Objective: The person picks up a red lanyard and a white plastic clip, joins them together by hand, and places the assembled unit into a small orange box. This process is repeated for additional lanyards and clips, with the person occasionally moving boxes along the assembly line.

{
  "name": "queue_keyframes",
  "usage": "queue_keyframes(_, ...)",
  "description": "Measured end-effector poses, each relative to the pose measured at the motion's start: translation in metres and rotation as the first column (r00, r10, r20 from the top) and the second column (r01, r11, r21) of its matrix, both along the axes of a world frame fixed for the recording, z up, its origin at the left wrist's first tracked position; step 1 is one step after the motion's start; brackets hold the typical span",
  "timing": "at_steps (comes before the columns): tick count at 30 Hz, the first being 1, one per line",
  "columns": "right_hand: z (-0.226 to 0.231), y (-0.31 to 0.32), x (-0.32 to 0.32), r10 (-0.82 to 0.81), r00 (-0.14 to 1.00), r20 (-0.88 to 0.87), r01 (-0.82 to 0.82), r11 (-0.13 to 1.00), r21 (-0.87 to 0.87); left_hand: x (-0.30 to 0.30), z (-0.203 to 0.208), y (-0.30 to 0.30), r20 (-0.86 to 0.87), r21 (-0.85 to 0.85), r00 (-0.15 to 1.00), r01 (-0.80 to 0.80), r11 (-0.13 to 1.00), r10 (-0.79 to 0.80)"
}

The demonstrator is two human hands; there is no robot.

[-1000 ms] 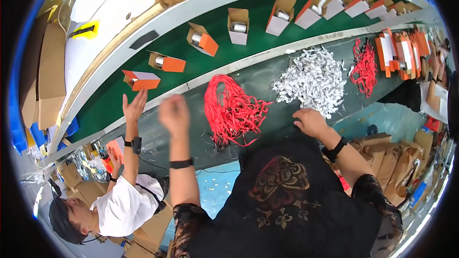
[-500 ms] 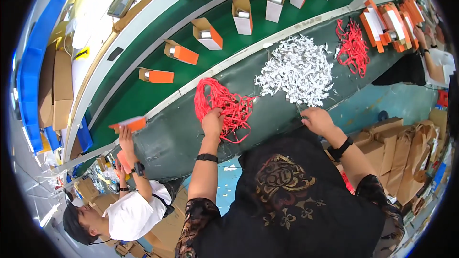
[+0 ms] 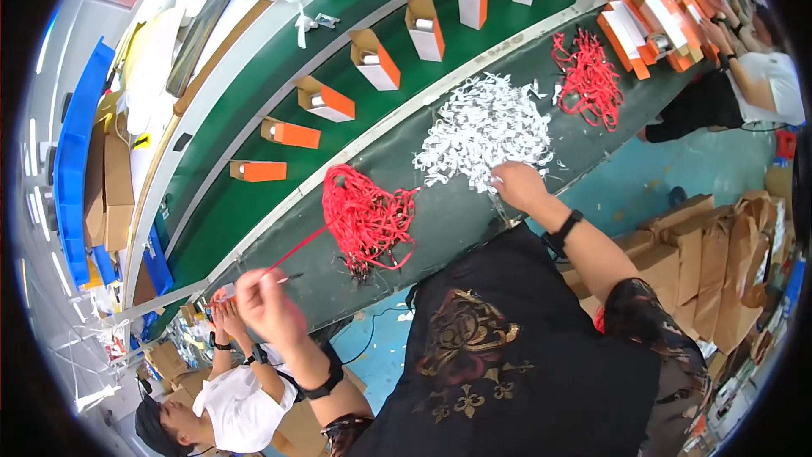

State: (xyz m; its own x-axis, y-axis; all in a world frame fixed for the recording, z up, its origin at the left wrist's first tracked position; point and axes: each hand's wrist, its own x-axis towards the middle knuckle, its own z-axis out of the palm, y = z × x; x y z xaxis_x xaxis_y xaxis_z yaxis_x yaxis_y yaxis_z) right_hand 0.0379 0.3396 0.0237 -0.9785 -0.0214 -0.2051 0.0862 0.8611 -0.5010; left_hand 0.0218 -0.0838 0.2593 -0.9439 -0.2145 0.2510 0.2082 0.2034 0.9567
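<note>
My left hand (image 3: pixel 272 306), slightly blurred, pinches a red lanyard (image 3: pixel 302 245). The strand runs taut from a tangled heap of red lanyards (image 3: pixel 365 218) on the dark bench (image 3: pixel 461 224). At the near edge of a wide pile of small white looped straps (image 3: pixel 482 131), my right hand (image 3: pixel 520 187) has its fingertips closed together among the straps. What exactly those fingertips hold is too small to make out. A second, smaller heap of red lanyards (image 3: pixel 588 83) lies to the right of the white pile.
Beyond the bench, a green conveyor (image 3: pixel 292 190) carries open orange-and-white boxes (image 3: pixel 425 34) with white items inside. More orange boxes (image 3: pixel 655 25) sit at the bench's right end. One co-worker (image 3: pixel 241 406) is at lower left, another (image 3: pixel 765 89) at right. Brown cartons (image 3: pixel 694 262) stand behind right.
My left hand has moved left and nearer from the red heap, drawing out a lanyard. The right hand has moved onto the white pile. The view has shifted; the conveyor boxes sit differently.
</note>
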Motion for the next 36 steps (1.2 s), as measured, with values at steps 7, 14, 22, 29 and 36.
queue_keyframes(7, -0.034, -0.009, -0.078, -0.083, 0.978, -0.193, 0.092, 0.995, 0.040, 0.049, 0.098, 0.026, -0.409, 0.487, 0.912, 0.207, 0.849, 0.012)
queue_keyframes(14, -0.039, 0.011, -0.103, 0.181, 0.959, -0.216, -0.099, 0.934, 0.343, 0.065, 0.140, 0.032, -0.543, 0.551, 0.840, 0.350, 0.757, 0.006)
queue_keyframes(22, 0.046, -0.032, -0.088, -0.053, 0.998, -0.038, 0.022, 0.824, -0.566, 0.052, 0.125, 0.038, -0.194, 0.671, 0.891, 0.426, 0.607, -0.410)
queue_keyframes(29, 0.108, -0.165, -0.076, 0.586, 0.781, -0.215, -0.414, 0.229, -0.881, 0.039, 0.125, 0.047, -0.179, 0.659, 0.827, 0.503, 0.559, -0.533)
queue_keyframes(36, 0.145, -0.145, -0.056, 0.817, 0.577, -0.016, -0.360, 0.237, -0.902, 0.007, 0.108, 0.002, -0.156, 0.759, 0.958, 0.272, 0.592, -0.240)
